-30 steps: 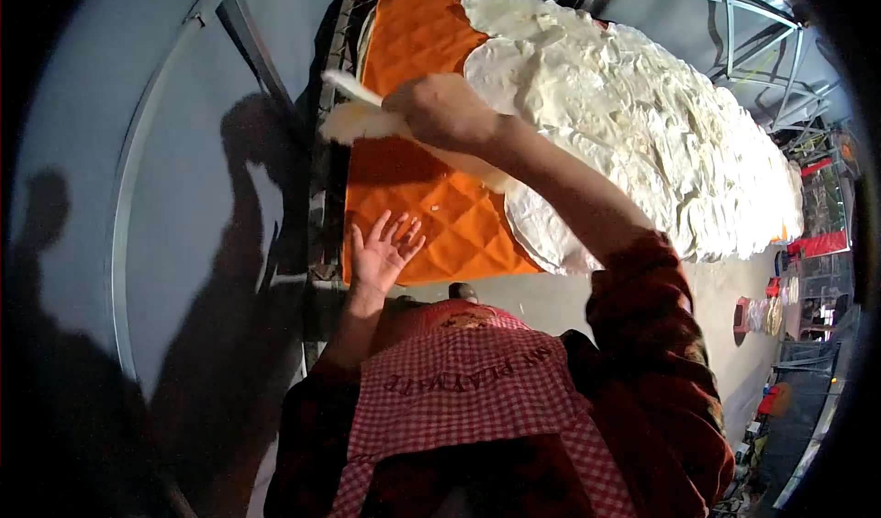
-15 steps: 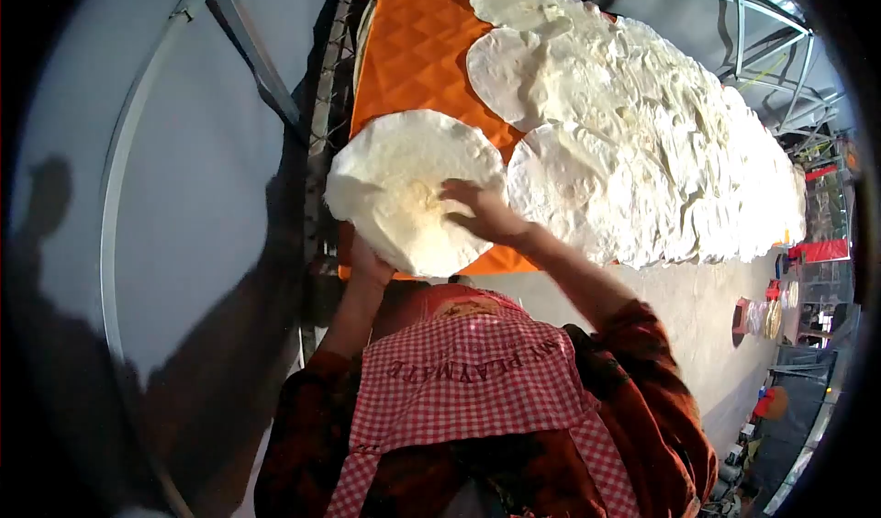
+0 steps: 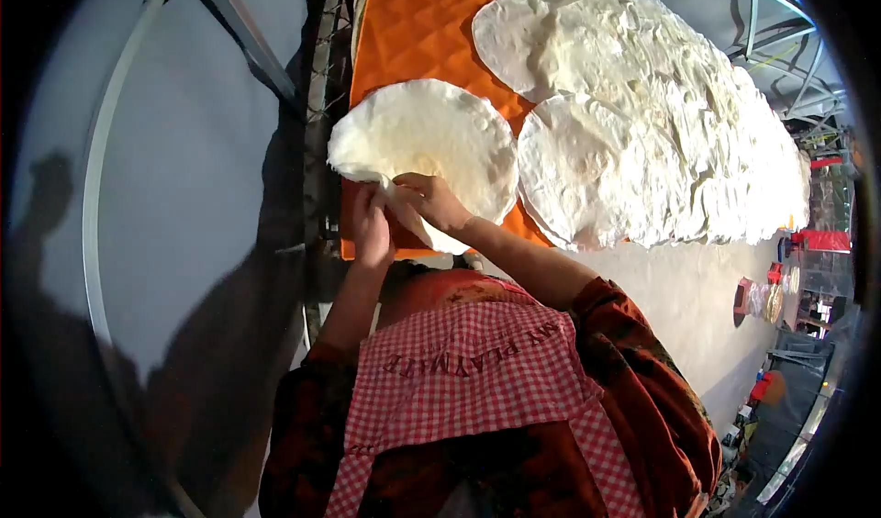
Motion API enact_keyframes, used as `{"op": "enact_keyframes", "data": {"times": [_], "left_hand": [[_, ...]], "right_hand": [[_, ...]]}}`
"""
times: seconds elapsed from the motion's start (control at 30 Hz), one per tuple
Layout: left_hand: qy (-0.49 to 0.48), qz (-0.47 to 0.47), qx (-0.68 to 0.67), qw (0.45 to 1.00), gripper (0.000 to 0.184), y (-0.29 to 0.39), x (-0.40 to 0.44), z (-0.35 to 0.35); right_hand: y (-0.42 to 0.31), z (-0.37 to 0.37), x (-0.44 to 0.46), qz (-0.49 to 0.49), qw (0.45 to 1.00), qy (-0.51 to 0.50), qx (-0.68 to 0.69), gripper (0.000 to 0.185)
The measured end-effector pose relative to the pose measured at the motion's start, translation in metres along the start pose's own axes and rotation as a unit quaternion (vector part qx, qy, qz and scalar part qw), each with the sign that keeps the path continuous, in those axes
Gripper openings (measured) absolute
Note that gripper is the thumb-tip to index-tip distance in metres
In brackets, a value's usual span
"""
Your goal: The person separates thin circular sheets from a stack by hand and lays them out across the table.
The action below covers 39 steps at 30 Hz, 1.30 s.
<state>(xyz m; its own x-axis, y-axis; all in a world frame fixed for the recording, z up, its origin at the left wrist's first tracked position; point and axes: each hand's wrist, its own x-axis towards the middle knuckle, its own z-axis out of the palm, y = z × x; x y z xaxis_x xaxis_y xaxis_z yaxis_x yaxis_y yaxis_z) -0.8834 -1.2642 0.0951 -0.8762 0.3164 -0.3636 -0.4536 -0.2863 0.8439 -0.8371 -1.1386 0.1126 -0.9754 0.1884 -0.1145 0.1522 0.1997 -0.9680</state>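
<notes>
A round white sheet point(image 3: 450, 142), thin and soft-looking with an uneven rim, lies partly on an orange quilted cloth point(image 3: 413, 36). Its near left edge is lifted and folded up. My left hand point(image 3: 373, 229) pinches that edge from below, close to the fold. Beside it, my right hand point(image 3: 436, 204) has its fingertips closed on the same edge, palm down over the sheet. Both hands almost touch each other. Just to the right, a similar white round point(image 3: 574, 165) lies flat, its far side merging into many overlapping wrinkled ones point(image 3: 670, 123).
A dark metal frame edge point(image 3: 321, 87) runs along the left of the cloth. Grey sheeting and a metal pole point(image 3: 99, 178) stand farther left. Grey floor point(image 3: 642, 307) shows at the right, with red items beyond. My checked apron point(image 3: 468, 371) is below.
My right hand has moved left from the sheet's middle to its near edge, now gripping it. The left hand has come up, and the edge is folded inward. The view has shifted slightly.
</notes>
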Motion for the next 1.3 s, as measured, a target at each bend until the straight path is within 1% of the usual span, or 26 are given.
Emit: {"op": "enact_keyframes", "data": {"times": [0.07, 0.17, 0.27, 0.33, 0.37, 0.47, 0.5, 0.57, 0.6, 0.67, 0.7, 0.77, 0.87, 0.9, 0.93, 1.0, 1.03, 1.13, 1.17, 1.2, 1.23, 1.3], "left_hand": [[0.014, 0.012, -0.008, 1.000, 0.022, 0.003, -0.003, 0.004], [-0.004, 0.014, -0.003, 1.000, 0.028, 0.010, -0.006, 0.007], [-0.060, -0.036, -0.041, 0.997, 0.029, 0.019, -0.013, 0.008], [-0.081, -0.007, 0.048, 0.996, 0.026, 0.007, -0.009, 0.000], [-0.094, 0.007, 0.091, 0.991, 0.024, 0.003, -0.009, -0.001], [-0.051, 0.102, 0.224, 0.968, 0.016, -0.005, -0.010, 0.001], [-0.056, 0.116, 0.254, 0.958, 0.011, -0.006, -0.009, 0.001], [-0.044, 0.101, 0.291, 0.950, 0.010, -0.003, -0.009, 0.002], [-0.038, 0.092, 0.310, 0.945, 0.010, -0.002, -0.010, 0.002], [-0.053, 0.055, 0.306, 0.949, 0.019, -0.003, -0.007, -0.002], [-0.059, 0.036, 0.303, 0.950, 0.023, -0.003, -0.006, -0.003], [-0.039, 0.012, 0.269, 0.962, 0.024, 0.001, -0.010, 0.001], [-0.016, 0.001, 0.238, 0.971, 0.025, 0.001, -0.010, 0.001], [-0.021, 0.024, 0.279, 0.960, 0.026, -0.002, -0.008, -0.002], [-0.023, 0.047, 0.319, 0.946, 0.028, -0.005, -0.007, -0.005], [-0.052, 0.137, 0.483, 0.863, 0.034, -0.009, -0.005, -0.007], [-0.007, 0.212, 0.494, 0.843, 0.043, -0.013, -0.007, -0.004], [0.029, 0.204, 0.392, 0.897, 0.035, -0.024, -0.004, -0.012], [-0.010, 0.151, 0.208, 0.966, 0.035, -0.029, 0.001, -0.015], [-0.019, 0.134, 0.181, 0.974, 0.035, -0.033, 0.004, -0.022], [-0.027, 0.116, 0.153, 0.981, 0.034, -0.036, 0.007, -0.028], [-0.034, 0.090, 0.118, 0.988, 0.033, -0.036, 0.005, -0.030]], "right_hand": [[0.000, 0.003, -0.003, 0.004, 1.000, 0.009, -0.009, 0.036], [-0.001, 0.005, -0.006, -0.065, 0.997, 0.023, -0.045, 0.032], [-0.010, -0.003, -0.011, 0.057, 0.998, -0.015, 0.038, 0.032], [0.020, -0.004, -0.007, 0.006, 0.999, -0.001, 0.052, 0.030], [0.023, -0.005, -0.007, -0.018, 0.998, 0.007, 0.058, 0.030], [0.026, -0.010, -0.011, -0.053, 0.996, 0.007, 0.071, 0.026], [0.030, -0.009, -0.011, -0.036, 0.997, 0.022, 0.065, 0.025], [0.035, -0.006, -0.009, -0.006, 0.997, 0.051, 0.051, 0.024], [0.032, -0.005, -0.010, 0.003, 0.998, 0.061, 0.005, 0.023], [0.024, -0.004, -0.013, 0.023, 0.993, 0.079, -0.085, 0.022], [0.026, -0.003, -0.013, 0.021, 0.992, 0.089, -0.082, 0.021], [0.036, 0.000, -0.010, 0.018, 0.991, 0.107, -0.076, 0.019], [0.051, -0.004, -0.006, -0.015, 0.993, 0.108, 0.056, 0.017], [0.051, -0.003, -0.007, 0.014, 0.992, 0.111, 0.058, 0.015], [0.050, 0.000, -0.009, 0.011, 0.995, 0.100, 0.002, 0.016], [0.045, 0.005, -0.012, 0.005, 0.991, 0.077, -0.111, 0.018], [0.061, 0.011, -0.010, -0.046, 0.989, 0.062, -0.128, 0.021], [0.072, 0.006, -0.005, 0.009, 0.998, 0.039, 0.046, 0.023], [0.039, -0.006, -0.012, 0.131, 0.971, 0.020, 0.198, 0.025], [0.044, -0.008, -0.010, 0.171, 0.957, 0.023, 0.234, 0.027], [0.057, -0.010, -0.008, 0.105, 0.975, 0.004, 0.194, 0.027], [0.051, -0.012, -0.009, 0.091, 0.977, -0.007, 0.194, 0.027]]}}
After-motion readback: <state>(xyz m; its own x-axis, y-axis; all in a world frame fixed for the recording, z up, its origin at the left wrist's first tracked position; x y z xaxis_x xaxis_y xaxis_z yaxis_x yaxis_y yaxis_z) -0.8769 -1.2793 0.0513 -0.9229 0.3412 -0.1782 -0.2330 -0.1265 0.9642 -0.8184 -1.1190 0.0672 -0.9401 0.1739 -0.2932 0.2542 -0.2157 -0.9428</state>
